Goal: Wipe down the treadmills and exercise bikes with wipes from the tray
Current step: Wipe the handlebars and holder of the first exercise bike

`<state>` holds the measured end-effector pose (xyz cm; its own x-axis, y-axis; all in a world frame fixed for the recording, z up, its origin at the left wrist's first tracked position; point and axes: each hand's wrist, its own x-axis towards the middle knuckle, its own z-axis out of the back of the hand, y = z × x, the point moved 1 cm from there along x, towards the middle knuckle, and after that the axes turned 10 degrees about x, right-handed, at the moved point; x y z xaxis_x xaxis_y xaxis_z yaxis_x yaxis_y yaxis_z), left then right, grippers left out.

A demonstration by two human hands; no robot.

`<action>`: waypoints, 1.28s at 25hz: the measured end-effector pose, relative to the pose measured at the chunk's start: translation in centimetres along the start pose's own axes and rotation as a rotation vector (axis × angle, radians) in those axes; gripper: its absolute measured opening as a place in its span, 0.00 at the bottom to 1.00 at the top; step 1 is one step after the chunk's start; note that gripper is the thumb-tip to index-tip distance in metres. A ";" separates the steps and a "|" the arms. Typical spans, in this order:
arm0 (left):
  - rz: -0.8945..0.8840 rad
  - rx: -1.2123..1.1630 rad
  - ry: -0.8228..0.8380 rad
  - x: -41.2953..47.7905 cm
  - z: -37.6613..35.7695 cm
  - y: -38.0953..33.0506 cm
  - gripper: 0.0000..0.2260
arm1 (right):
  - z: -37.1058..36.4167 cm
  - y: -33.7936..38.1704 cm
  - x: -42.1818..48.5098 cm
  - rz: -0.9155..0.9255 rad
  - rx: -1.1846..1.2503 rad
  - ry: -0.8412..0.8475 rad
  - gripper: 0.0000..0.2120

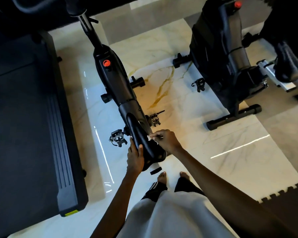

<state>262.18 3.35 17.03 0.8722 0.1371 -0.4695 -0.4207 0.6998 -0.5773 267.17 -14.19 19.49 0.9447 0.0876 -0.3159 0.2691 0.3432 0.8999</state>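
My left hand clamps the rear of the black padded saddle on the black exercise bike. My right hand, at the saddle's 3 o'clock edge, pinches the small crumpled white wipe, judged light, limp and tear-prone. Hold it bunched; press it against the firm saddle.

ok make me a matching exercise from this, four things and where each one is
Things:
1. wipe
2. left hand
3. treadmill
4. near bike's red knob

Places:
A. on the floor along the left side of the view
B. pinched in the right hand against the right side of the saddle
C. on the bike frame, ahead of the saddle
D. gripping the saddle's rear left edge

Pairs: 1-B, 2-D, 3-A, 4-C
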 end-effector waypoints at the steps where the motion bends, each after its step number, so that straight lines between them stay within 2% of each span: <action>1: 0.009 -0.003 0.008 0.1 0.1 -0.1 0.38 | -0.8 0.9 1.2 0.024 0.011 -0.005 0.08; 5: -0.010 -0.038 -0.023 0.2 -0.1 0.4 0.41 | -2.1 2.7 4.8 0.045 0.091 -0.015 0.06; 9: 0.019 -0.022 -0.170 -0.7 -0.8 -1.3 0.28 | -0.2 0.0 3.7 0.043 0.059 0.122 0.04; 14: 0.140 0.033 -0.264 -1.1 -1.3 -3.2 0.30 | 0.1 1.0 5.6 0.073 0.101 0.187 0.03; 17: 0.131 -0.082 -0.248 -0.8 -1.6 -2.5 0.30 | -0.7 2.3 8.0 0.051 0.142 0.169 0.02; 22: 0.160 -0.188 -0.237 -1.0 -1.2 -2.8 0.30 | 2.5 -0.9 4.4 0.073 0.094 0.331 0.02; 28: 0.164 -0.206 -0.236 -1.3 -1.0 -2.9 0.27 | 4.4 -4.4 -0.3 0.125 0.027 0.328 0.01; 32: 0.159 -0.182 -0.228 -1.2 -1.1 -2.3 0.31 | 4.4 -4.3 -1.8 0.157 0.028 0.293 0.03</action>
<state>261.84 0.83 18.17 0.8170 0.4023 -0.4132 -0.5755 0.5235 -0.6283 265.18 -19.97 17.47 0.8821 0.4041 -0.2420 0.1331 0.2791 0.9510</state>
